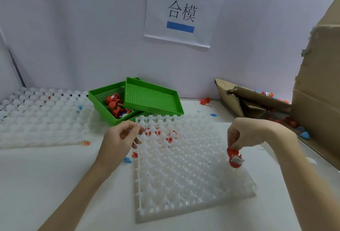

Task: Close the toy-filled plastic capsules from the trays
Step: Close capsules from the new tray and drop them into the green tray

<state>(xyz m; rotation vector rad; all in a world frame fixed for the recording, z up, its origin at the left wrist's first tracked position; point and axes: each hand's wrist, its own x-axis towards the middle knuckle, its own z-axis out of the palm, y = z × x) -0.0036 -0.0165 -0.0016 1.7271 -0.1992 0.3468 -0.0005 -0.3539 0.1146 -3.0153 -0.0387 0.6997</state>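
Open red capsule [234, 158] hanging just below the right hand [244, 135], pinched at its top, over the white tray's [193, 184] 3 o'clock edge. Left hand [121, 135] at the tray's 10 o'clock corner, fingers curled, grip unclear. Green trays [152, 98] at 12 o'clock

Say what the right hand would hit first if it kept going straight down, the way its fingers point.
Probably the white tray: the right hand dangles an open red capsule over its right edge, so the capsule touches first. Depth is uncertain.
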